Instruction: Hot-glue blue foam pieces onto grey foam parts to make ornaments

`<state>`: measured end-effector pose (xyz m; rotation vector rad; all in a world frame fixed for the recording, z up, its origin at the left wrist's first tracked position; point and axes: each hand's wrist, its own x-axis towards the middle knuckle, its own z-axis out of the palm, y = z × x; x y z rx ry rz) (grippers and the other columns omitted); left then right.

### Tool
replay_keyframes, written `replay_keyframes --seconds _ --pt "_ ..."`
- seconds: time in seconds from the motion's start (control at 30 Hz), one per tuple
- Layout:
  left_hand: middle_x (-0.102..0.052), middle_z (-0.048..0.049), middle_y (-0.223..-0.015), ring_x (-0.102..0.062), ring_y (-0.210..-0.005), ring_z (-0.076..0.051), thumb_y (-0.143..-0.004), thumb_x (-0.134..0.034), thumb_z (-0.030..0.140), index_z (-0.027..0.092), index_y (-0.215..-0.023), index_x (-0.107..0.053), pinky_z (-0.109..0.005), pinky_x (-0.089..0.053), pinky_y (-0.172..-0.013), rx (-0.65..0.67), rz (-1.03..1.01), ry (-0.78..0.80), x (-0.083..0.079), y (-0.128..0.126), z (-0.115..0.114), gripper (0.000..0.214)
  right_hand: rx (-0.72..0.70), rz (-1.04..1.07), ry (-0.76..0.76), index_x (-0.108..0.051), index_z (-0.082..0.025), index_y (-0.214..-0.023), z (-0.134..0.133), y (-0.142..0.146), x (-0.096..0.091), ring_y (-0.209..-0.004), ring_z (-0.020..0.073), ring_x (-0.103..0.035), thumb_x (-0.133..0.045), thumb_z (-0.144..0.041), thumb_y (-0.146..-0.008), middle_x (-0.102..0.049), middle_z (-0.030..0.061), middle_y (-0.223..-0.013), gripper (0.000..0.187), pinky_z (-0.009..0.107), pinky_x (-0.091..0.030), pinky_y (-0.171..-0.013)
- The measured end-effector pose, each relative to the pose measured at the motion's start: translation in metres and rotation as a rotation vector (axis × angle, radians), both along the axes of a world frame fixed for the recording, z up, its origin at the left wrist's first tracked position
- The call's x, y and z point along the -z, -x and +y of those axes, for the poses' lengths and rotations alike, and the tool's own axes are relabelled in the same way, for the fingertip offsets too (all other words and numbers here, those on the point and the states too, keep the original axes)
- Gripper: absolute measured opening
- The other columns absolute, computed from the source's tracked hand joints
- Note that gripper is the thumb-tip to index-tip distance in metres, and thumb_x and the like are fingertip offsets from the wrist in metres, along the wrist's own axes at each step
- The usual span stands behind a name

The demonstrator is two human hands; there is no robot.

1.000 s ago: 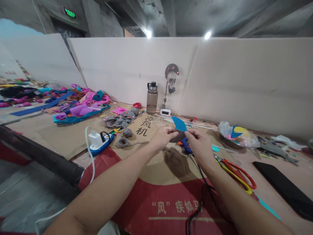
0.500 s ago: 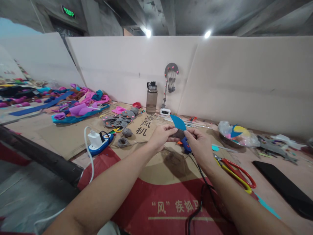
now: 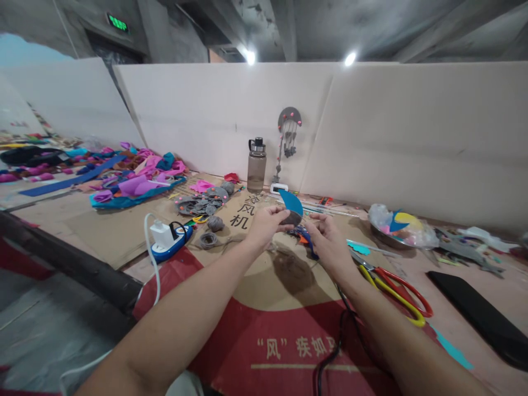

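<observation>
My left hand [image 3: 268, 226] pinches a grey felt piece [image 3: 293, 218] by its left edge. A blue leaf-shaped felt piece [image 3: 292, 202] stands up from the grey felt, overlapping it. Just to the right, my right hand [image 3: 325, 237] has its fingers apart and holds nothing; one fingertip is close to the felt's edge, and I cannot tell if it touches. Partly hidden behind that hand is a blue tool [image 3: 312, 248], from which a black cable [image 3: 341, 330] seems to run. Red-and-yellow-handled scissors [image 3: 398, 291] lie beside my right forearm.
A blue power strip [image 3: 171, 247] with a white plug and grey yarn balls [image 3: 215, 223] lie left. Behind stand a bottle [image 3: 256, 168] and small clock [image 3: 279, 188]. Right are a metal bowl [image 3: 385, 237] of scraps and a black phone-like slab [image 3: 478, 316]. Coloured felt [image 3: 140, 184] is piled far left.
My right hand has let go of the felt and opened, moving slightly off it. The left hand has shifted a little left with the grey and blue felt, now turned to show more grey.
</observation>
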<state>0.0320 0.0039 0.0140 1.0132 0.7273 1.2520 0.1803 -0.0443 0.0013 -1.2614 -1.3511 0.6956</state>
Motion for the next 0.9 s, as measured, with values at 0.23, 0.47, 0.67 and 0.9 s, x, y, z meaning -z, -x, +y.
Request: replay_keyframes --seconds 0.23,0.47,0.67,0.9 --pt "-0.065 -0.0031 -0.073 -0.061 -0.067 -0.01 -0.076 -0.07 0.017 0.011 -0.071 -0.061 -0.033 -0.059 -0.077 -0.168 -0.141 -0.021 0.001 0.019 0.021 0.012 -0.009 -0.242 -0.004 -0.06 -0.019 -0.078 -0.005 0.007 0.002 -0.059 0.0139 -0.048 -0.051 -0.043 -0.085 -0.056 -0.0005 -0.065 0.026 0.026 -0.037 -0.056" --pt "-0.064 -0.0008 -0.069 -0.06 -0.063 -0.007 -0.078 -0.068 0.013 0.011 -0.071 -0.06 -0.033 -0.058 -0.082 -0.221 -0.246 -0.048 0.001 0.032 0.033 0.011 -0.436 -0.472 0.003 -0.07 -0.02 -0.072 -0.02 0.028 -0.002 -0.08 0.0175 -0.061 -0.053 -0.033 -0.086 -0.07 0.003 -0.081 0.025 0.029 -0.043 -0.076" --pt "-0.067 -0.0018 -0.075 -0.063 -0.067 -0.008 -0.077 -0.069 0.014 0.012 -0.076 -0.06 -0.032 -0.058 -0.083 -0.211 -0.303 -0.054 -0.002 0.032 0.031 0.009 0.077 -0.686 -0.001 -0.065 -0.02 -0.073 -0.001 -0.01 -0.001 -0.071 0.0207 -0.06 -0.05 -0.045 -0.088 -0.068 0.0063 -0.075 0.032 0.031 -0.04 -0.066" --pt "-0.065 -0.0016 -0.074 -0.06 -0.064 -0.007 -0.076 -0.07 0.016 0.011 -0.076 -0.061 -0.034 -0.058 -0.083 -0.202 -0.275 -0.074 -0.003 0.028 0.026 0.01 0.158 -0.915 0.161 -0.062 -0.02 -0.071 0.022 -0.043 0.032 -0.069 0.0233 -0.061 -0.056 -0.04 -0.084 -0.067 0.0115 -0.073 0.025 0.031 -0.037 -0.06"
